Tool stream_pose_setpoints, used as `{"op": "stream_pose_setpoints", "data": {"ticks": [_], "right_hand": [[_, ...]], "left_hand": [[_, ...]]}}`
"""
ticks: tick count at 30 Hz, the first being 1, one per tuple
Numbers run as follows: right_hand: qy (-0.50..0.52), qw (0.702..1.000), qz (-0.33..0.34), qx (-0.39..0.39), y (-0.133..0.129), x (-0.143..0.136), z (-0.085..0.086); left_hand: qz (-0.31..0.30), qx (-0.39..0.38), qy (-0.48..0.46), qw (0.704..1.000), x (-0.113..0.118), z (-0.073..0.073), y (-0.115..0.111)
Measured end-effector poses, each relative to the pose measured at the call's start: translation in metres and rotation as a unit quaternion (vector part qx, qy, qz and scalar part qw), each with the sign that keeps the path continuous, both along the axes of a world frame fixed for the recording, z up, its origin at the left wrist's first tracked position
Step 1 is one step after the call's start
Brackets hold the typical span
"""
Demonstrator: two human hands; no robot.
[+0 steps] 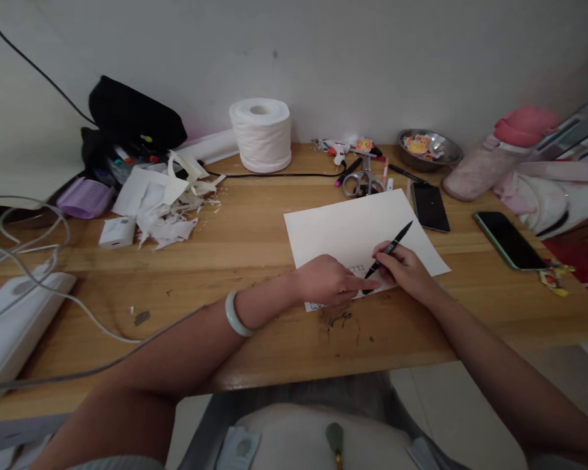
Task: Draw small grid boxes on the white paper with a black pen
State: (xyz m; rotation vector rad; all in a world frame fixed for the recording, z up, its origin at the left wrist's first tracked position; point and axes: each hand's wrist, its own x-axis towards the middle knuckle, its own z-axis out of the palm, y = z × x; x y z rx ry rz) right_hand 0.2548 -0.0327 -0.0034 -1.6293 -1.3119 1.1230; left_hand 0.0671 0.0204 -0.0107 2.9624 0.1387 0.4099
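Observation:
A sheet of white paper (pixel 343 225) lies at the table's front edge, with small black line drawings along its near side, partly hidden by my hands. My right hand (pixel 406 271) is closed around a slim black marker pen (pixel 392 248), slanted with one end up to the right and the other low by the drawings. Over the near edge of the paper, my left hand (pixel 326 281) has its index finger reaching toward the right hand and its other fingers curled. A small dark shape shows under that fingertip; whether it is held or drawn, I cannot tell.
Scissors (pixel 363 179), pens and a glue gun (pixel 339 151) lie behind the paper, near a metal bowl (pixel 430 149). Two phones (pixel 509 240) and a pink-lidded bottle (pixel 494 156) are right. A paper roll (pixel 261 135), paper scraps (pixel 166 202) and a power strip (pixel 24 320) with cables are left.

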Motion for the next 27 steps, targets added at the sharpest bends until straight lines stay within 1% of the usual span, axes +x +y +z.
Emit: {"op": "stream_pose_setpoints", "data": {"ticks": [2, 6, 13, 17, 22, 27], "right_hand": [[-0.019, 1.0, 0.019, 0.007, 0.004, -0.0028, 0.0006], [-0.062, 0.995, 0.08, 0.015, 0.0065, -0.0044, 0.0018], [-0.089, 0.985, 0.142, 0.036, 0.0063, -0.0013, -0.0027], [-0.107, 0.982, 0.148, 0.04, 0.0067, -0.0005, -0.0033], [-0.114, 0.982, 0.14, 0.049, 0.0062, -0.0003, -0.0018], [-0.129, 0.981, 0.129, 0.062, 0.0058, 0.0011, -0.0005]], "left_hand": [[0.003, 0.001, 0.002, 1.0, 0.0, 0.0003, 0.0001], [-0.003, -0.003, 0.002, 1.0, 0.0001, -0.0003, 0.0009], [-0.007, -0.007, 0.006, 1.0, 0.0006, 0.0002, 0.0017], [-0.002, -0.005, 0.008, 1.0, 0.0009, -0.0004, 0.0019], [0.004, -0.004, 0.012, 1.0, 0.001, 0.0, 0.0015], [-0.003, 0.0, 0.006, 1.0, 0.0006, -0.0002, 0.0016]]}}
